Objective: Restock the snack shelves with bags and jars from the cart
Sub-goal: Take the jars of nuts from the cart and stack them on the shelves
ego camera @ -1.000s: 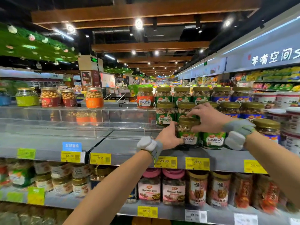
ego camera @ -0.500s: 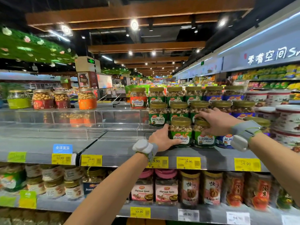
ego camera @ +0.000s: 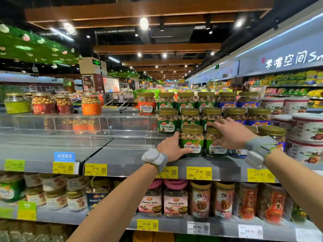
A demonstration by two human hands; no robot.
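Grey shelf (ego camera: 122, 155) carried yellow price tags (ego camera: 95, 169) along its front lip. Left hand (ego camera: 172, 147) gripped the first cashew jar (ego camera: 192, 141), thumb up its side and fingers curled round its base. The jar stood upright near the shelf's front. Second cashew jar (ego camera: 215, 145) stood just beside it. Right hand (ego camera: 231, 135) clasped that jar's lid, fingers curled over it. White tubs (ego camera: 307, 135) were stacked further right.

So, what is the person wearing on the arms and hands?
The left hand and right hand wear no gloves; no sleeves show. Each wrist carries a grey fabric strap, with a thin green edge, and a rounded white plastic device.
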